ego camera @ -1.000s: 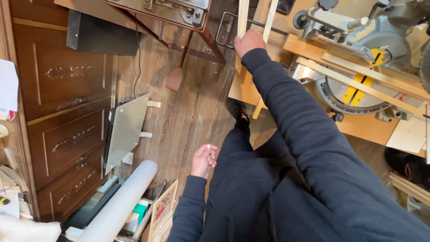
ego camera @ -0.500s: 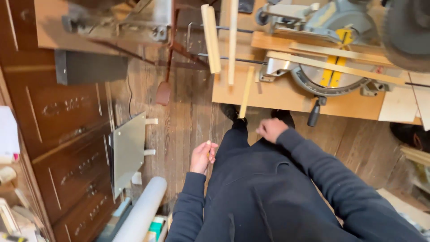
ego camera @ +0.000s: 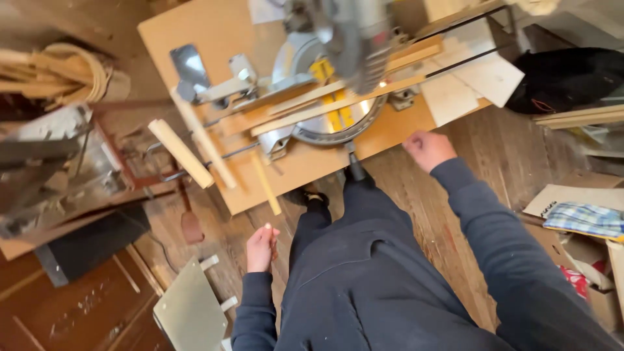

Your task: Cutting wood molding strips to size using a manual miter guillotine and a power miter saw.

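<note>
Miter saw point(ego camera: 338, 84): grey body, round base, yellow marks, pale wood strip across it, on plywood board point(ego camera: 208, 32), upper centre of frame. Right hand point(ego camera: 428, 149) clenched, empty, near board edge, lower right of saw. Left hand point(ego camera: 261, 247) loosely curled, small pale piece at fingertips, well below saw.

1. Soft, even daylight lit the scene, brightest on the pale board point(ego camera: 484, 75) to the right of the miter saw point(ego camera: 331, 84).
2. The saw's head, nearest the lens, was smeared by motion blur and out of focus.
3. The area left of the saw, around the metal stand point(ego camera: 58, 162), sat dim and blurred.
4. Shadows under the bench point(ego camera: 214, 32) were faint.
5. The wide lens bent lines towards the frame edges, far from the saw.
6. A small glint showed on the saw's blade guard.
</note>
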